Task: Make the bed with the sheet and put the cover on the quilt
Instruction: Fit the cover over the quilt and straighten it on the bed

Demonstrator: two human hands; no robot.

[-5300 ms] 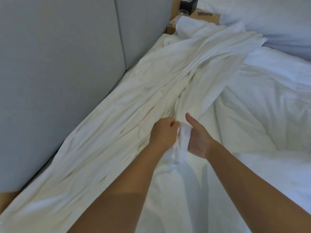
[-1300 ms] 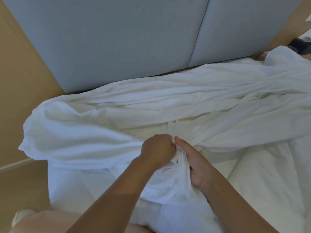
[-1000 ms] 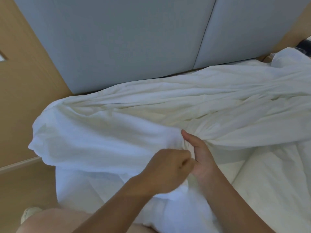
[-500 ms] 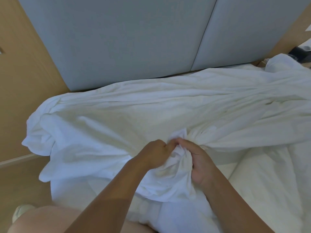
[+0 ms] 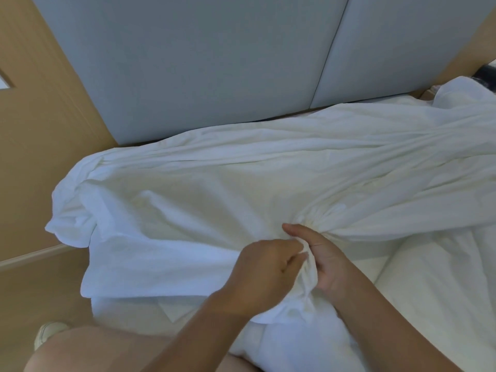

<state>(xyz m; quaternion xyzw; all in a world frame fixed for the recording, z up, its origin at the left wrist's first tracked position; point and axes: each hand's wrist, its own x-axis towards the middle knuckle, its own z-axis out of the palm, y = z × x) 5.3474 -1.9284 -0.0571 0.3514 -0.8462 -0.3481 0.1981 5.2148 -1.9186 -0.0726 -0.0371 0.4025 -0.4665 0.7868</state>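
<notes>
Pinches a gathered fold of sheet (image 5: pixel 214 200) with left hand (image 5: pixel 265 272); grips the same bunch with right hand (image 5: pixel 328 264), thumb out. Stands at the bed (image 5: pixel 429 304), sheet rumpled along headboard (image 5: pixel 188 63).

The bed (image 5: pixel 442 304) stands against a grey padded headboard (image 5: pixel 188 63). On it lies a white cloth (image 5: pixel 214 189), crumpled in long folds along the headboard side. Its left end hangs over the bed's edge above the wooden floor (image 5: pixel 32 291), where a light shoe (image 5: pixel 45 331) is partly visible.
</notes>
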